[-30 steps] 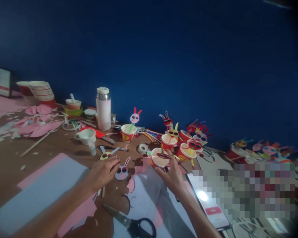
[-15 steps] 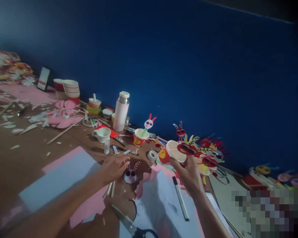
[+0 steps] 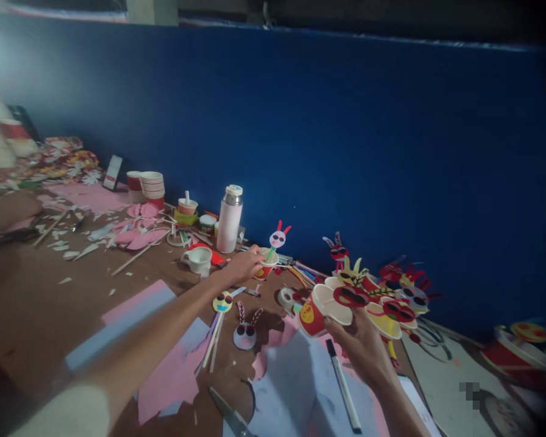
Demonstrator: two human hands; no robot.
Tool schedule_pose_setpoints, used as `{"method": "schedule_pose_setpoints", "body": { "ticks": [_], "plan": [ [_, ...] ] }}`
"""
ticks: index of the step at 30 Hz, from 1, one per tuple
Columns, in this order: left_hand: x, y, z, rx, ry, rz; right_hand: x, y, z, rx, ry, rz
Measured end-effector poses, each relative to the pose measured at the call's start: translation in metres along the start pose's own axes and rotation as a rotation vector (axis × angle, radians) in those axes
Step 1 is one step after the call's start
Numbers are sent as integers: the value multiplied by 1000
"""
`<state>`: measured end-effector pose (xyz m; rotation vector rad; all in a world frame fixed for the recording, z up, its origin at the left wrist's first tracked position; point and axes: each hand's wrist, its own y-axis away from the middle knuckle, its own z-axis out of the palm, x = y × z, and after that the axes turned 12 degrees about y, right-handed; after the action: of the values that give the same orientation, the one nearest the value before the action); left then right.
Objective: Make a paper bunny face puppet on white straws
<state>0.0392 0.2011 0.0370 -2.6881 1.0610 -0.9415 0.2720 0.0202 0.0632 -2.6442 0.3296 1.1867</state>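
Note:
My left hand (image 3: 247, 266) reaches to the left rim of a small red and white paper cup (image 3: 264, 271), fingers drawn together; what they grip is too small to make out. In that cup stands a white rabbit-like face (image 3: 278, 238) with red ears on a green stick. My right hand (image 3: 357, 334) is closed on a larger red and white paper cup (image 3: 312, 315), tilted, with a red face cutout (image 3: 351, 297) at its rim. Below my left arm lie a yellow face on sticks (image 3: 222, 301) and a white face with patterned ears (image 3: 244, 335).
Scissors (image 3: 231, 413), a marker (image 3: 343, 386) and paper sheets (image 3: 286, 376) lie in front. Behind stand a white bottle (image 3: 230, 220), a mug (image 3: 198, 260) and stacked cups (image 3: 151, 188). More decorated cups (image 3: 384, 321) stand right. Another person's hand (image 3: 13, 207) is far left.
My left hand has moved up and forward from beside the white face to the small cup. The yellow face on sticks now shows. The view has shifted, and another person's hand appears.

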Motion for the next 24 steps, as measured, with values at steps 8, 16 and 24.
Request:
{"method": "schedule_pose_setpoints", "body": {
  "ticks": [8,16,24],
  "plan": [
    [-19,2,-23,-90,-61,19,12,-10,4,47,10,-31],
    [-37,19,-27,-63,-166,-87,-9,-31,23,38,-214,-99],
    [-33,19,-23,-8,-264,-238,-26,-62,43,195,-117,-146]
  ]
}}
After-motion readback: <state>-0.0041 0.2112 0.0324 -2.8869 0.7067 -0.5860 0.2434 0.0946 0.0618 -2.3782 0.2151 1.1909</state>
